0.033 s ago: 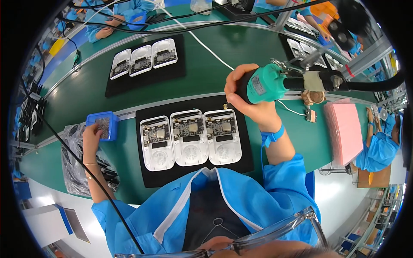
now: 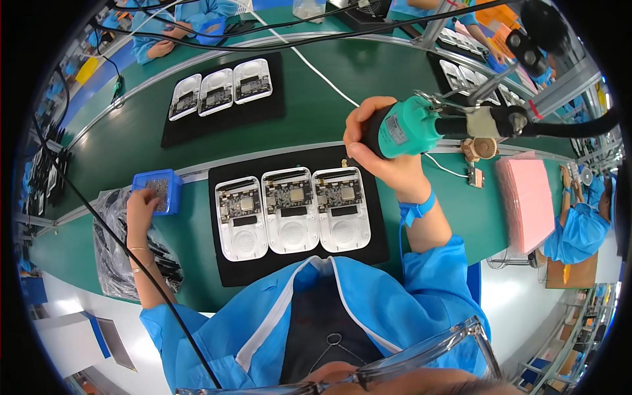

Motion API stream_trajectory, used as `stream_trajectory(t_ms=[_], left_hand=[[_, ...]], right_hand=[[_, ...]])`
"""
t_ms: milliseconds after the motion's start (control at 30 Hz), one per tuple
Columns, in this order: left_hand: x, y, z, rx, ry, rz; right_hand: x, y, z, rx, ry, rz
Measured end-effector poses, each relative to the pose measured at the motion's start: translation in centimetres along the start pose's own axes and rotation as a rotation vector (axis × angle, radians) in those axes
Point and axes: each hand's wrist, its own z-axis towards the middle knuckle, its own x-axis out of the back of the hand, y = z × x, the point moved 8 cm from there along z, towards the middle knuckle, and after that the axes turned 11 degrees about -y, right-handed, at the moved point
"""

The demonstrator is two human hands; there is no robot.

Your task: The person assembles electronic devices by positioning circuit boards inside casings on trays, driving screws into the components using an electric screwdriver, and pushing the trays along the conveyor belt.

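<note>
My right hand (image 2: pixel 385 155) is wrapped round the black part of a green power tool (image 2: pixel 409 128), which looks like an electric screwdriver; its tip is hidden. At the left, my left hand (image 2: pixel 139 209) reaches into a blue bin (image 2: pixel 174 194) of small metal pieces (image 2: pixel 158 191) like screws. Its fingers are bent together and whatever they pinch is too small to make out. Between my hands, three white housings with circuit boards, the left one (image 2: pixel 242 227), the middle one (image 2: pixel 291 224) and the right one (image 2: pixel 342 224), lie side by side on a black mat (image 2: pixel 296 266).
A plastic bag of black parts (image 2: pixel 115 253) lies beside the bin. Three more white housings (image 2: pixel 216 92) rest on a far mat. A pink stack (image 2: pixel 526 201) and a small fan-like part (image 2: pixel 479 149) are at the right. Cables cross overhead; co-workers (image 2: pixel 582 217) sit around.
</note>
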Motion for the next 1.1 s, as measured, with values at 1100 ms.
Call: stream_trajectory(t_ms=[1100], left_hand=[[-5.3, 33.9, -6.4, -0.996, -0.050, -0.452]], right_hand=[[-4.8, 0.4, -0.8, 0.016, -0.053, 0.475]])
